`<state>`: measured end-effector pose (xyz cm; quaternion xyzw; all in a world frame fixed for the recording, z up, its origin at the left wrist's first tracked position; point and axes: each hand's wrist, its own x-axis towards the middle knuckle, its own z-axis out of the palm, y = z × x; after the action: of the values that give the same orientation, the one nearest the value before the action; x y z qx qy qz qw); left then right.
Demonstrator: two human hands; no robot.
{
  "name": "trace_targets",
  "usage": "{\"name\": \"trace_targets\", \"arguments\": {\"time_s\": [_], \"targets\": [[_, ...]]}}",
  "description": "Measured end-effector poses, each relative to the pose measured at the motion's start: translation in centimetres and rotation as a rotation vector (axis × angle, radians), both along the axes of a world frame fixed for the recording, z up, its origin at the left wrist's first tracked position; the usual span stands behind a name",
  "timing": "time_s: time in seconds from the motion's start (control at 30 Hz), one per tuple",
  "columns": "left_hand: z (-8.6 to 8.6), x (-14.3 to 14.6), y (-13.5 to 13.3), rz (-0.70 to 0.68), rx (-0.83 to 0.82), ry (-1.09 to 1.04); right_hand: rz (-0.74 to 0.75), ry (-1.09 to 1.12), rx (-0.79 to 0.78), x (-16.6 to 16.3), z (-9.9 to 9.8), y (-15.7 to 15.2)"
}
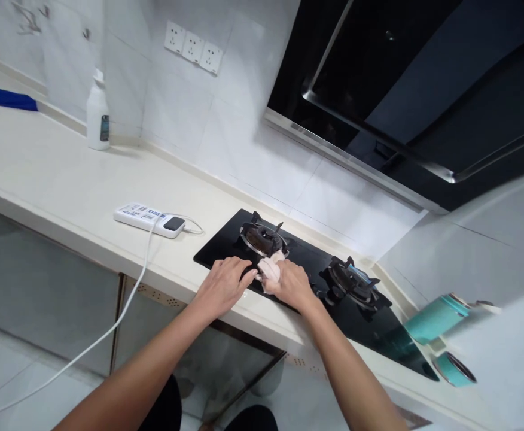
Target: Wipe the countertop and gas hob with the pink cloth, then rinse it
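Note:
My right hand (292,284) is closed around a crumpled pale pink cloth (270,268), pressed against the front of the left burner (264,238). Beside it, my left hand (227,284) rests with fingers stretched out at the front edge of the black glass cooktop (219,239). The left thumb points toward the cloth; whether it touches the cloth I cannot tell. The right burner (354,286), with its dark pan supports, sits to the right of my right hand. A bluish piece lies at its back edge.
A white power bank (148,218) with a cable lies left of the cooktop. Farther back stand a white spray bottle (97,114) and a blue cloth (4,97). A turquoise canister (438,317) and a turquoise ring-shaped lid (454,369) are at the right. A black range hood (378,78) hangs above.

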<state>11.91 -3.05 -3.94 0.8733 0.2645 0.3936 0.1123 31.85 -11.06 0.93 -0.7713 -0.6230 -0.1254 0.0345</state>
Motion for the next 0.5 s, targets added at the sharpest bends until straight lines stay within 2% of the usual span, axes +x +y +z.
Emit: {"name": "trace_targets", "arguments": {"time_s": [0.13,0.33,0.43,0.5], "targets": [[-0.6,0.2,0.7,0.038,-0.028,-0.08,0.095,0.094,0.088,-3.5,-1.0,-0.9],[-0.8,-0.2,2.4,0.098,-0.025,-0.21,0.372,0.233,0.193,-6.9,-1.6,1.6],[-0.1,-0.4,2.5,0.073,-0.149,-0.082,0.342,0.251,0.182,-6.5,-1.3,1.6],[0.3,-0.3,2.1,0.054,-0.161,0.033,0.27,0.242,0.174,-5.2,-1.1,0.6]]}}
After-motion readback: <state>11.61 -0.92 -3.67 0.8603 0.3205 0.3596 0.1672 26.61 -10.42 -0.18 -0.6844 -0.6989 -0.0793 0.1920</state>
